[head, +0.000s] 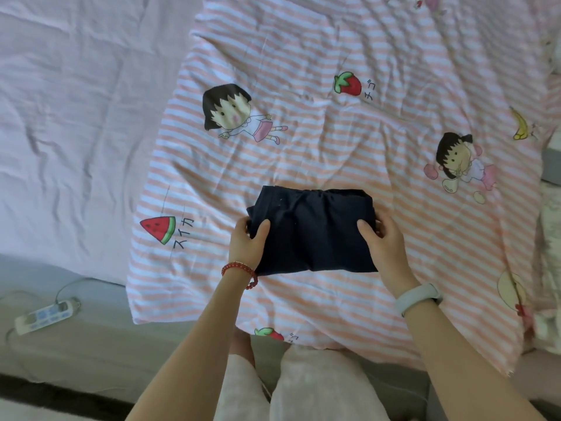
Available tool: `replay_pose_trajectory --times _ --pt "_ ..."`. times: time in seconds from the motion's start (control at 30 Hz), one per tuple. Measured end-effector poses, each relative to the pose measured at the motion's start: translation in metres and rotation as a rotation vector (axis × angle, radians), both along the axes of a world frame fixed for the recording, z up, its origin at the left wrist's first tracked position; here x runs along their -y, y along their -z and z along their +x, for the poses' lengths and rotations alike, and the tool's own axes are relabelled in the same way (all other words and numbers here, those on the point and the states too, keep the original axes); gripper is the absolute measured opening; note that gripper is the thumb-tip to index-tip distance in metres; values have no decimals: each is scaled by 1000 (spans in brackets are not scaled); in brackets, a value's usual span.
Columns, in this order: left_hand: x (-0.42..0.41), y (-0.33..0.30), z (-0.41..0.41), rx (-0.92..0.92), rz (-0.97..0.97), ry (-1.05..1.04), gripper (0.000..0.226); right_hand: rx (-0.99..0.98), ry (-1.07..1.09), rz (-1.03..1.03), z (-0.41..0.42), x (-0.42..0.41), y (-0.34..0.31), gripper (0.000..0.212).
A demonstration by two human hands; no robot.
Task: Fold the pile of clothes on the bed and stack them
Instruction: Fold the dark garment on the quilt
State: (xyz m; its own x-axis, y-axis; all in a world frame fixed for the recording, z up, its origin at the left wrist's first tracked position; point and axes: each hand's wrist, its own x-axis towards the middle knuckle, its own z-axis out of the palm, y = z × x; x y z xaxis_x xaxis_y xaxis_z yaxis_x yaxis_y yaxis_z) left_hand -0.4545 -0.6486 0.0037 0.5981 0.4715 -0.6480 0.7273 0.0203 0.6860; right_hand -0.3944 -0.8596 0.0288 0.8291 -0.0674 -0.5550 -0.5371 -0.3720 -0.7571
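Gripping a folded dark navy garment [312,232] from both sides, you hold it over the striped quilt [334,123], near the quilt's front edge and right in front of you. Your left hand [247,241] closes on the garment's left edge, thumb lying on top of the cloth and the fingers curled around and under the side. Your right hand [384,241] does the same on the right edge, thumb on top and fingers wrapped round the side, where a little bunched fabric shows between them. The garment is a compact, roughly rectangular bundle, wider than it is deep, with gathered creases along its far edge; whether its underside rests on the quilt or is lifted just clear you cannot tell from this view.

A red bead bracelet [239,270] circles your left wrist and a pale band [419,297] sits on your right wrist. The quilt is pink-and-white striped, printed with cartoon girls, a strawberry [347,83], a watermelon slice [159,229] and a banana [519,124], and it lies wrinkled over a plain pale sheet [76,117] that stretches away to the left. On the floor at lower left a white power strip [45,316] lies with its cable looping off. Your knees in light trousers [318,387] show at the bottom edge.
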Motion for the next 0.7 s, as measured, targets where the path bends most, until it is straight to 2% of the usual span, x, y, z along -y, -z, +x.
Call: replay_pose_trajectory --times 0.13,0.3,0.53,0.7 --pt "-27 -27 -19 84 85 -33 22 98 -15 -15 -21 -37 -24 22" --pt "-109 -61 -80 151 155 -134 15 135 -137 28 -60 -116 -56 17" --pt "-285 -103 -214 119 158 -370 11 78 -353 79 -147 -303 -81 24" --pt "-417 -137 -294 149 256 -567 10 80 -541 153 -197 -460 -99 15"
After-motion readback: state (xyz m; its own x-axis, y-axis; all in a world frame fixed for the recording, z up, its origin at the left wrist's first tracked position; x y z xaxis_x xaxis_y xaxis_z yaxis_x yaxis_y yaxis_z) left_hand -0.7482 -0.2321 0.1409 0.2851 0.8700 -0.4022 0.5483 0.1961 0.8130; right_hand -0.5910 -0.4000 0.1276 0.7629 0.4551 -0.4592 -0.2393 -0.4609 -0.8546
